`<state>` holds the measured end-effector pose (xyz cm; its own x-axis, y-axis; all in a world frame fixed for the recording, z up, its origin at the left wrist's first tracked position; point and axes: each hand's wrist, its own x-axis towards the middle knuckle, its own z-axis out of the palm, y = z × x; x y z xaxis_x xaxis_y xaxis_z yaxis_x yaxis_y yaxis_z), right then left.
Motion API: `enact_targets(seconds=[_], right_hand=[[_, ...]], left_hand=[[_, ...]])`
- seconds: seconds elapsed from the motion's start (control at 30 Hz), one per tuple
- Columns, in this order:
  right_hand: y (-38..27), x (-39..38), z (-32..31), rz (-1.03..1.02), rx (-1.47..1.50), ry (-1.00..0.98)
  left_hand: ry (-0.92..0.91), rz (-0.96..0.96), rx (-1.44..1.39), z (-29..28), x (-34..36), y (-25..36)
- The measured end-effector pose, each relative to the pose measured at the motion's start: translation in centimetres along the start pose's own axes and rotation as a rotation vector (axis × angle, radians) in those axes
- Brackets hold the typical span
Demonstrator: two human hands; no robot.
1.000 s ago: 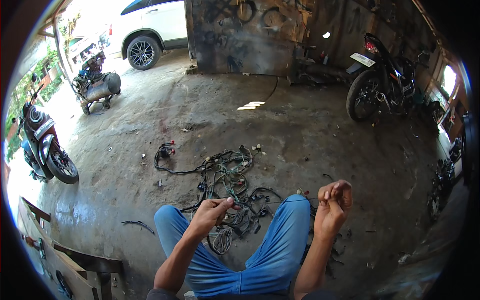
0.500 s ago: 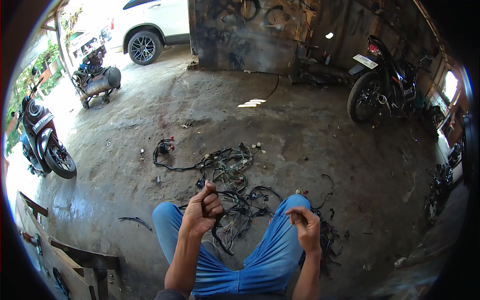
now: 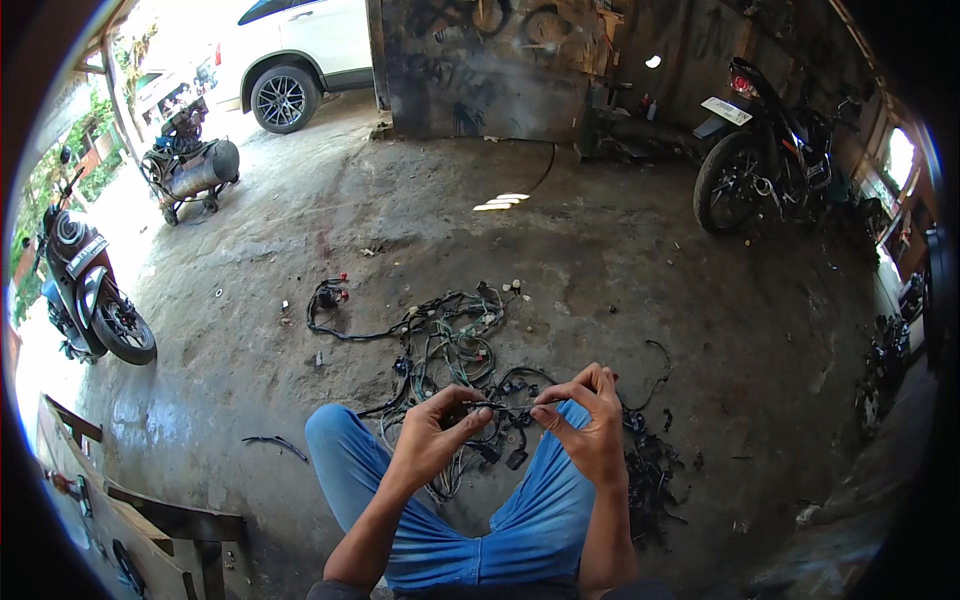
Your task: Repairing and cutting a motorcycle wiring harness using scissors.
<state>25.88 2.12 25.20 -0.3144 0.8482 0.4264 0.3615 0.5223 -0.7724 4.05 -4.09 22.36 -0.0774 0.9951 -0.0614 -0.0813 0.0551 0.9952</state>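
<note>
Between my knees, above the floor, both hands are raised and face each other. My left hand (image 3: pixel 437 428) is closed, pinching a thin wire (image 3: pixel 512 407) between thumb and fingers. The other end of that wire runs to my right hand (image 3: pixel 592 425), whose thumb and fingertips are also pressed together on it. Below and beyond them spreads a tangled wiring harness (image 3: pixel 455 340) of black and green wires with small connectors. One black connector (image 3: pixel 516 460) hangs or lies just under the hands; which, I cannot tell.
Dark wire scraps (image 3: pixel 650 480) lie by my right knee, and a short black strip (image 3: pixel 275 444) lies at left. A wooden bench (image 3: pixel 170 512) stands at lower left. Motorcycles (image 3: pixel 745 170) stand at both sides; an air compressor (image 3: pixel 200 170) and white car (image 3: pixel 335 45) are farther back.
My right hand has moved up and left and my left hand slightly right and down, bringing them closer together. A thin wire is now stretched between them; the dark cable beside my left hand has shifted.
</note>
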Motion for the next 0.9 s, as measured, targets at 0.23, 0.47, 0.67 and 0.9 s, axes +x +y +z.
enact_targets(seconds=[0.23, 0.47, 0.67, 0.9], right_hand=[[-3.0, -2.9, 4.1, -0.11, -0.079, 0.05], [2.7, -2.3, 3.3, 0.025, -0.075, 0.327], [3.1, 1.0, -1.1, -0.208, -0.327, 0.409], [-0.9, 0.6, -0.8, -0.276, -0.346, 0.356]], left_hand=[[0.262, -0.053, -0.447, 2.1, 1.0, -0.4], [-0.019, 0.048, -0.506, 1.1, 0.8, -1.7], [-0.208, 0.134, 0.272, 2.7, -1.1, 0.7], [-0.16, -0.044, 0.147, 0.1, 2.9, -3.0]])
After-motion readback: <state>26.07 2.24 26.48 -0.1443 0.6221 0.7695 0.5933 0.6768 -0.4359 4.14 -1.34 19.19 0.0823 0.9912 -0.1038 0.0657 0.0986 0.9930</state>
